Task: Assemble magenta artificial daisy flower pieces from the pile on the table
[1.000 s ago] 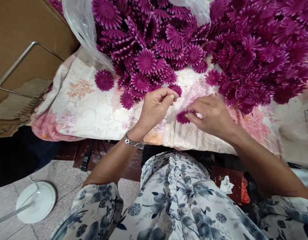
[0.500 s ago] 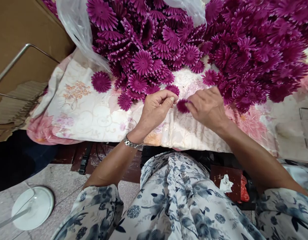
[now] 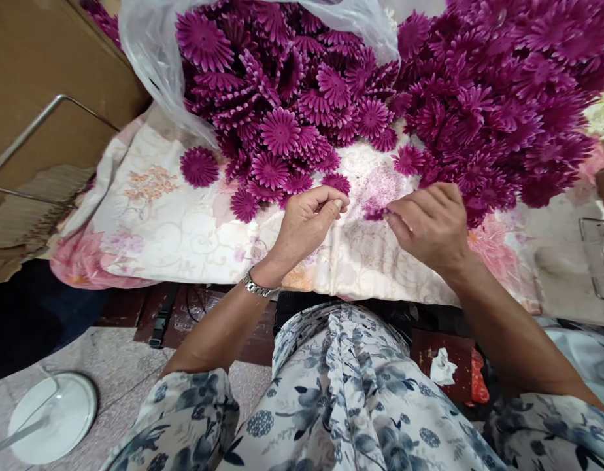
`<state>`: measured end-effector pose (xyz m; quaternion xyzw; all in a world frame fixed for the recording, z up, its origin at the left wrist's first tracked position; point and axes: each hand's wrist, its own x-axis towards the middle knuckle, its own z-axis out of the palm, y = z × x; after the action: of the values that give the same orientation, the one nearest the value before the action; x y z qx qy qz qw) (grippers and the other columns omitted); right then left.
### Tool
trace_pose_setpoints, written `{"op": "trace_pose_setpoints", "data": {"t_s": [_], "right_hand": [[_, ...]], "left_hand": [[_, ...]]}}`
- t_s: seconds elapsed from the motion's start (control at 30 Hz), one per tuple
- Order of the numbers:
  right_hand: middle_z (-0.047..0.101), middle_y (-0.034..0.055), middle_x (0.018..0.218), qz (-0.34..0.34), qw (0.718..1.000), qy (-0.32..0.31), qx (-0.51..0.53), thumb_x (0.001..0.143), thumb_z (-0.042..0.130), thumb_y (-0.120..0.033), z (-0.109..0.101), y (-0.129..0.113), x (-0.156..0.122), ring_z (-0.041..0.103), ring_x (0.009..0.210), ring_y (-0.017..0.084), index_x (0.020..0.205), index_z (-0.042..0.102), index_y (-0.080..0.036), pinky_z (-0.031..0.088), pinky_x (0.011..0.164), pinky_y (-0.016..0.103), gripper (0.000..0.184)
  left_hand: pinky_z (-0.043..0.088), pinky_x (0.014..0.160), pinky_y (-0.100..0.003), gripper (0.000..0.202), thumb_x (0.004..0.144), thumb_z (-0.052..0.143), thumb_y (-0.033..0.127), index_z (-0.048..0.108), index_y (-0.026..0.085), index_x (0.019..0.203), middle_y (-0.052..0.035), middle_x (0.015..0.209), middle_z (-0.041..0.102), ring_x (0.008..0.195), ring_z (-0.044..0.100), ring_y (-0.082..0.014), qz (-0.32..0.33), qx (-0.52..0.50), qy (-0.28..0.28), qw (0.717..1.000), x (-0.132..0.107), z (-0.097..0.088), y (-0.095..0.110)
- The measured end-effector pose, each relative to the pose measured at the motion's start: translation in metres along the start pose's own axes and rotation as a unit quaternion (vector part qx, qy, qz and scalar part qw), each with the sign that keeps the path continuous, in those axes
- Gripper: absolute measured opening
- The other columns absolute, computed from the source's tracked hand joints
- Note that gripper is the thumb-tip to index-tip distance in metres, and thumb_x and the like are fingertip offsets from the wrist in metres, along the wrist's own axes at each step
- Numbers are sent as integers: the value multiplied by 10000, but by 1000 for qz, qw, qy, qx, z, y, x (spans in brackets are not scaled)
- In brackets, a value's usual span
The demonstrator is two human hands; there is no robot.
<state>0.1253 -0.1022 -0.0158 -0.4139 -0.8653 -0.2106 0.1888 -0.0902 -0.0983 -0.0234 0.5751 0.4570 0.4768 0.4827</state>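
Hidden in the left hand: the left hand (image 3: 309,216) is curled shut, thumb pressed to the forefinger; whether anything sits in the pinch cannot be told.
Half-hidden flower: the right hand (image 3: 429,222) pinches a small purple flower piece (image 3: 375,213) at its fingertips; only a sliver of petals shows past the fingers, so its shape is unclear.
Where that piece is: just above the floral cloth (image 3: 184,222), between the two hands, close to the near edge of the flower heap.
Cut off at the top: the pile of purple flower heads (image 3: 478,98) runs out of view at the top and right edges.
Bag: a clear plastic bag (image 3: 155,59) wraps the left part of the pile; its mouth is open and flower heads spill from it onto the cloth.
Stray pieces: one loose flower head (image 3: 199,166) lies apart on the cloth, left of the heap.
Bench: the bench is covered by the cloth, so its surface does not show.
Left side: a cardboard box (image 3: 32,72) with a metal wire frame (image 3: 42,131) across it, partly cut off.
Right edge: a clear container (image 3: 599,255), only partly in view.
Floor: a white round base (image 3: 51,418) at lower left.
Wrist: a metal watch (image 3: 255,286) on the left wrist.
Foreground: the person's flowered clothing (image 3: 341,399) blocks the space under the bench.
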Motion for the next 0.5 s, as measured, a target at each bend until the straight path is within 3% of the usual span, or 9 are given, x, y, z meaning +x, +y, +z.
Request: {"op": "trace_pose_setpoints", "data": {"t_s": [0.13, 0.3, 0.4, 0.5], "right_hand": [[636, 19, 701, 42, 998, 42, 31, 875, 553, -255, -10, 9, 0, 544, 676, 170, 808, 628, -214, 383, 730, 352, 109], [630, 8, 669, 25, 990, -4, 136, 839, 608, -222, -31, 8, -16, 569, 666, 153, 768, 608, -183, 406, 665, 305, 81], [638, 13, 676, -14, 989, -68, 128, 847, 594, -215, -26, 5, -23, 565, 656, 151, 750, 611, -180, 408, 684, 304, 104], [615, 16, 637, 14, 997, -55, 44, 874, 549, -243, -11, 12, -18, 518, 604, 150, 708, 605, -186, 383, 687, 322, 184]], "left_hand": [[462, 614, -212, 131, 796, 585, 211, 703, 163, 765, -11, 728, 671, 662, 589, -94, 5, 7, 4, 1000, 0, -1, 0], [467, 612, -211, 129, 801, 593, 214, 711, 167, 772, -14, 725, 676, 662, 590, -93, 3, 11, 10, 1000, -2, -4, 1], [473, 614, -211, 126, 798, 595, 200, 713, 165, 776, -16, 730, 682, 662, 593, -93, 6, 8, 8, 1000, -3, -3, 2], [470, 602, -205, 127, 798, 590, 186, 713, 165, 775, -16, 731, 684, 660, 596, -91, 10, 16, 0, 1000, -3, 0, 5]]}}
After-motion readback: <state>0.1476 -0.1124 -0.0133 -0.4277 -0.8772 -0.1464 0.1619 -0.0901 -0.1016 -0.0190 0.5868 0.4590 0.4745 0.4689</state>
